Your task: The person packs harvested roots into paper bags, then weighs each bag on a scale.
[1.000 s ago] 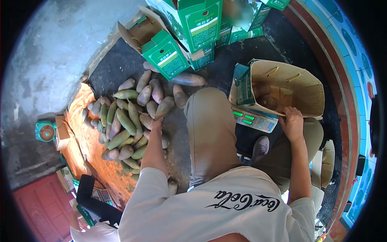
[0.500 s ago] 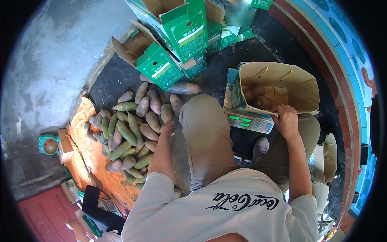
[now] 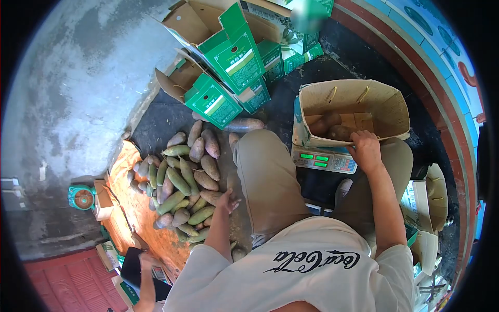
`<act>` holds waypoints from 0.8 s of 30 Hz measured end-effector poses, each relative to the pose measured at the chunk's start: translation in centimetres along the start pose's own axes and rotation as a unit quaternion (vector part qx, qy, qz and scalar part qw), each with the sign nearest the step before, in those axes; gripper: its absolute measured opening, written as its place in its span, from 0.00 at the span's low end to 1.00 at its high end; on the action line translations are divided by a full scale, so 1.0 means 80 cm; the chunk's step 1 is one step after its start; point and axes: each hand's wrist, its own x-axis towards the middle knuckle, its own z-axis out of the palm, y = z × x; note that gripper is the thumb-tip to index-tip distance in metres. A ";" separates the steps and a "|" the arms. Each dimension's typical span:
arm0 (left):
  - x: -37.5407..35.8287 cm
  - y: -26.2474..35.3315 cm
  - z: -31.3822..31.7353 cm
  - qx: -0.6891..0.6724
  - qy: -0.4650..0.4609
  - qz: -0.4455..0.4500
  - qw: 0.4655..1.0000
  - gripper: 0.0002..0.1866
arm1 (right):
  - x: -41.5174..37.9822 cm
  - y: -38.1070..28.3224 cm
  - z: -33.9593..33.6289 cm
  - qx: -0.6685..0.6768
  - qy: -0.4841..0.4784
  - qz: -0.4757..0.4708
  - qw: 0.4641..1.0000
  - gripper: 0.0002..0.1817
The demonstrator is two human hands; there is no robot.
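My left hand [image 3: 226, 202] is beside the pile, its fingers round the lower end of a brown gourd [image 3: 232, 182] that is blurred and hard to make out against the floor. Left of it lies a heap of long green and brown gourds [image 3: 179, 182]. My right hand [image 3: 366, 150] grips the near rim of an open cardboard box [image 3: 391, 106], fingers curled over the edge. Inside the box lie a few brown gourds [image 3: 325, 124], partly hidden by the near wall. The box stands on a digital scale [image 3: 332, 160] with lit green displays.
Green printed cartons [image 3: 234, 57] stand stacked beyond the pile. An orange sheet [image 3: 136, 208] lies under part of it. A small teal fan [image 3: 81, 197] is at the left. Another person's arm [image 3: 148, 283] shows at lower left. More open boxes [image 3: 436, 197] stand at right.
My left hand has drawn back toward me, and a brown gourd has left its spot at the pile's right edge. My right hand stays on the box rim. The view has shifted slightly.
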 end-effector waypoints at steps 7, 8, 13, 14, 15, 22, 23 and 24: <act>-0.129 -0.008 0.019 -0.033 0.005 0.115 0.993 0.32 | -0.004 0.003 0.003 0.001 0.000 -0.005 1.000 0.13; -0.148 0.000 0.024 -0.029 -0.008 0.163 0.986 0.31 | -0.004 0.003 0.004 0.001 0.000 -0.004 1.000 0.13; -0.232 0.073 0.054 0.021 -0.072 0.339 0.938 0.24 | -0.006 0.004 0.006 -0.010 -0.006 -0.001 1.000 0.12; -0.262 0.088 0.073 0.035 -0.087 0.370 0.924 0.24 | -0.007 0.005 0.006 -0.012 -0.007 -0.002 1.000 0.12; -0.281 0.100 0.089 0.039 -0.088 0.404 0.910 0.25 | -0.008 0.005 0.006 -0.014 -0.007 -0.001 1.000 0.12; -0.375 0.160 0.229 0.138 -0.202 0.471 0.848 0.30 | -0.011 0.008 0.013 -0.008 -0.010 0.007 1.000 0.11; -0.379 0.168 0.246 0.160 -0.225 0.466 0.841 0.31 | -0.012 0.007 0.012 -0.007 -0.012 0.006 1.000 0.11; -0.385 0.172 0.268 0.178 -0.232 0.458 0.840 0.32 | -0.012 0.007 0.012 -0.006 -0.012 0.006 1.000 0.11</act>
